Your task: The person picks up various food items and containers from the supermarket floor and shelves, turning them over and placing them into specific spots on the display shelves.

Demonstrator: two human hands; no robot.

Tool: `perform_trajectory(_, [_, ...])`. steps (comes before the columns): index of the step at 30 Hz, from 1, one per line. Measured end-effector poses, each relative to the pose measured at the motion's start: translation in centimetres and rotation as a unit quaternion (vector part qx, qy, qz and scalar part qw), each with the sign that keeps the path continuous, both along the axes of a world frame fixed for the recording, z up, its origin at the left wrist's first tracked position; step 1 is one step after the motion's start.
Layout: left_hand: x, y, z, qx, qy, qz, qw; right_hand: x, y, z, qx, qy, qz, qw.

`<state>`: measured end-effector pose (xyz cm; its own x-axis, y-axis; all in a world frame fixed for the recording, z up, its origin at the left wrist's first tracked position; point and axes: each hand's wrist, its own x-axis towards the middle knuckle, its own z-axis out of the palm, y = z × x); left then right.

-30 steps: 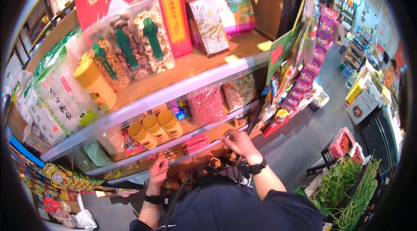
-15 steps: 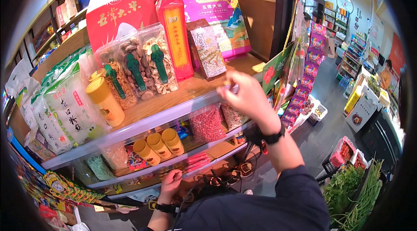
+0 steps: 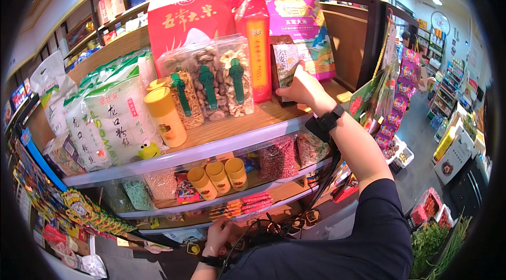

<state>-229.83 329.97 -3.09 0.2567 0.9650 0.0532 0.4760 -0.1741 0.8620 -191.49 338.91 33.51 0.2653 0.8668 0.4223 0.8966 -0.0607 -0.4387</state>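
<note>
My right hand reaches up to the top wooden shelf and grips the lower edge of a small patterned snack packet that leans against a tall pink bag. A black watch sits on that wrist. Left of the packet stand a tall red box and clear packs of nuts and dried mushrooms. My left hand hangs low by the bottom shelf, close to red flat packets; its fingers curl, and whether they hold anything is unclear.
A yellow-lidded jar and white noodle bags fill the shelf's left part. Yellow cups and bean bags sit on the middle shelf. A hanging snack rack stands to the right, with an aisle and vegetable crates beyond.
My right hand rose from the low shelf to the top shelf and closed on the patterned packet. My left hand stayed low near the bottom shelf.
</note>
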Motion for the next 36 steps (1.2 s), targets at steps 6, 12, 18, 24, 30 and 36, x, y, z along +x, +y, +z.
perform_trajectory(6, [0.0,-0.2,0.5,0.006,0.01,0.005,1.0,2.1,3.1,0.0,0.09,-0.055,0.044,0.993])
perform_trajectory(12, [0.1,-0.9,0.3,0.019,0.009,0.007,1.0,2.4,2.9,-1.3,0.046,-0.058,0.082,0.994])
perform_trajectory(18, [0.1,-0.7,1.7,0.005,-0.003,-0.011,1.0,1.1,-1.2,-1.3,0.129,-0.076,0.102,0.983])
perform_trajectory(24, [-2.0,0.6,0.4,0.013,0.0,0.096,0.995,-5.7,-10.8,-7.9,0.18,0.103,0.18,0.962])
perform_trajectory(30, [-2.3,2.6,4.4,0.129,-0.118,0.106,0.979,-10.5,-8.9,-20.9,-0.009,0.02,0.312,0.95])
perform_trajectory(36, [-2.4,4.2,7.7,0.25,-0.093,0.142,0.953,-13.4,-1.2,-23.2,0.053,0.149,0.271,0.949])
